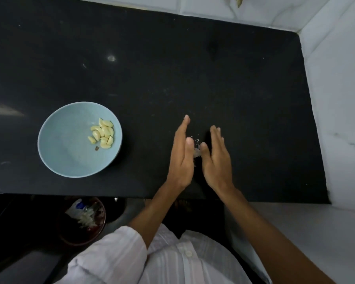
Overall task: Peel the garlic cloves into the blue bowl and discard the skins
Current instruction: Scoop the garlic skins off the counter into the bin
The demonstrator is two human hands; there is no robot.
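Cloves (103, 133), peeled and pale yellow, lie in a small heap on the right side of the blue bowl (70, 154), which stands at the near left of the black bench (193, 68). A small brown scrap (97, 148) sits in the bowl just beside the heap; it may be a bit of skin, though it is too small to tell.

No unpeeled cloves show anywhere on the bench, so the peeling looks done and the discarding is what is left. A little pile of skins (197, 153) lies on the bench between the two hands, well to the right of the bowl. The left hand (181, 152) and the right hand (215, 158) stand on edge with palms facing each other, fingers straight and close together, gripping nothing. They appear to be herding the skins into one pile, probably to sweep them off the near edge.

Below that edge, to the near left, stands a dark red bin (84, 220) with pale scraps in it, likely skins thrown away already, though the shadow makes that unsure.

Much of the skin pile is hidden behind the hands, so its full extent cannot be judged, nor whether either hand touches it. Fine specks dot the bench around the hands; whether they are skin crumbs or marks in the stone cannot be told.
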